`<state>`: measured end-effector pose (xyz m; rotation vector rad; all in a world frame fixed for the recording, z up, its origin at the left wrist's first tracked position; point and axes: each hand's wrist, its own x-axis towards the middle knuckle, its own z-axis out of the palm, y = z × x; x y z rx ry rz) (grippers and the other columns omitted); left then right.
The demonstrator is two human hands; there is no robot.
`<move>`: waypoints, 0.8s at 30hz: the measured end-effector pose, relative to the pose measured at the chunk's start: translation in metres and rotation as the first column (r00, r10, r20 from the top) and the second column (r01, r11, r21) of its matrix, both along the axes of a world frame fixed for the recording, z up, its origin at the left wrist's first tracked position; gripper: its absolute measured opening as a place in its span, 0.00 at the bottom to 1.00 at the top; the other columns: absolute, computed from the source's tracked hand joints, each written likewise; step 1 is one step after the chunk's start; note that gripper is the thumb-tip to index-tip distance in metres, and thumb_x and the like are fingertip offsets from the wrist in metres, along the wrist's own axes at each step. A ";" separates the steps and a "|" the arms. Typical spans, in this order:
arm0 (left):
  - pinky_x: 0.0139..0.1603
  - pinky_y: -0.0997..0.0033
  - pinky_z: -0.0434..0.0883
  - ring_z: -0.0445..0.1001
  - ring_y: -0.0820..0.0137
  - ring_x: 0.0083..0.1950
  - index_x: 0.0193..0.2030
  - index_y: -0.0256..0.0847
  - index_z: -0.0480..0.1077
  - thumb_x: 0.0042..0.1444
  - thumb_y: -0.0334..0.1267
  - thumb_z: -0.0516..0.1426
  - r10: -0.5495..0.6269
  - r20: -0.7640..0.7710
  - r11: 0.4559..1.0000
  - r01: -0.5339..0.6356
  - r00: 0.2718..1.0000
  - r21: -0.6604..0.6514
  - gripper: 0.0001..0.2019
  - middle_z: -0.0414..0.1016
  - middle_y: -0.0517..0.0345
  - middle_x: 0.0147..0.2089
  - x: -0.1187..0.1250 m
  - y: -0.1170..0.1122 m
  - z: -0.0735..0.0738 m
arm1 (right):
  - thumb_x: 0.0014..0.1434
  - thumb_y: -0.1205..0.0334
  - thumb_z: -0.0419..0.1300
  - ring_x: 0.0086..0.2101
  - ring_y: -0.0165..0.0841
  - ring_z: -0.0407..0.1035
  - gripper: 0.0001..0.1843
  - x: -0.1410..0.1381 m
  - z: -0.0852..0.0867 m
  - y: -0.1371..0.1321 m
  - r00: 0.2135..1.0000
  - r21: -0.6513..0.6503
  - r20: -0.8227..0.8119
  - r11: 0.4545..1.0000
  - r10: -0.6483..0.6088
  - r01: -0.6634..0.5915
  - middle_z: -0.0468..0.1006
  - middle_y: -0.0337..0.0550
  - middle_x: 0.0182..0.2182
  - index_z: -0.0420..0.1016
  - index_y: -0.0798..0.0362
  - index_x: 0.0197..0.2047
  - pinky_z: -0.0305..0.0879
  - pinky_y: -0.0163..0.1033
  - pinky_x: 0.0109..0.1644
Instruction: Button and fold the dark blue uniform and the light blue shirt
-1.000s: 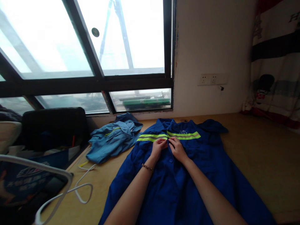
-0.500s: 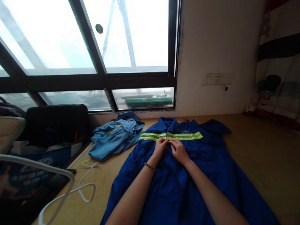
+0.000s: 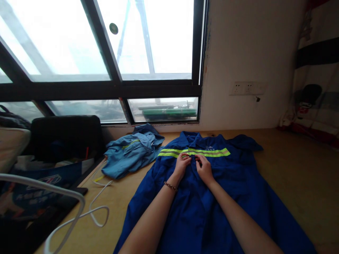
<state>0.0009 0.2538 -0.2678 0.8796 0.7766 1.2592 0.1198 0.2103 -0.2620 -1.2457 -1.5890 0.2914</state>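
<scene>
A dark blue work jacket (image 3: 227, 190) lies front up, with its collar toward the window and a yellow-green and grey reflective band (image 3: 209, 152) across the chest. My left hand (image 3: 182, 164) has its fingertips closed on the front opening, just below the band. Beside it, slightly to the right, my right hand (image 3: 204, 168) rests over the jacket front. Its fingers are half bent, and a small gap shows between thumb and fingers. Whatever small fastening may lie under the fingertips is too small to make out. A beaded bracelet circles my left wrist.
The jacket lies on a yellowish wooden surface (image 3: 143, 183). Left of it is a crumpled lighter blue garment (image 3: 127, 155). A white cable (image 3: 91, 211) loops near the left edge, beside a black chair (image 3: 66, 134) and a printed bag (image 3: 50, 190). A window and wall sockets (image 3: 247, 88) stand behind.
My hands have moved apart from nearly touching at the jacket's front opening. My right hand has shifted slightly right, and its fingers have loosened. The view has tilted a little.
</scene>
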 end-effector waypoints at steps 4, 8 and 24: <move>0.24 0.81 0.59 0.63 0.81 0.21 0.36 0.39 0.59 0.33 0.31 0.62 -0.032 -0.016 0.998 0.032 0.999 0.045 0.21 0.65 0.68 0.23 -0.001 -0.001 0.000 | 0.52 0.72 0.46 0.45 0.36 0.61 0.22 0.001 -0.005 0.003 0.994 0.021 0.109 1.000 0.004 -0.006 0.66 0.48 0.44 0.67 0.53 0.49 0.59 0.43 0.51; 0.24 0.82 0.58 0.63 0.80 0.22 0.35 0.39 0.59 0.34 0.30 0.61 -0.060 -0.044 0.990 0.065 0.997 0.124 0.20 0.64 0.68 0.22 -0.002 0.000 -0.002 | 0.51 0.71 0.48 0.45 0.37 0.60 0.24 0.001 -0.011 0.005 0.974 -0.035 0.221 0.998 -0.040 0.049 0.63 0.49 0.43 0.66 0.52 0.52 0.58 0.44 0.51; 0.27 0.78 0.66 0.69 0.75 0.27 0.48 0.39 0.60 0.40 0.27 0.57 -0.004 -0.276 0.964 0.077 0.961 0.255 0.24 0.70 0.62 0.27 0.002 0.026 -0.009 | 0.51 0.63 0.51 0.29 0.32 0.68 0.10 0.003 -0.001 -0.020 0.998 -0.275 0.000 0.960 -0.058 0.056 0.73 0.44 0.28 0.72 0.55 0.31 0.63 0.36 0.36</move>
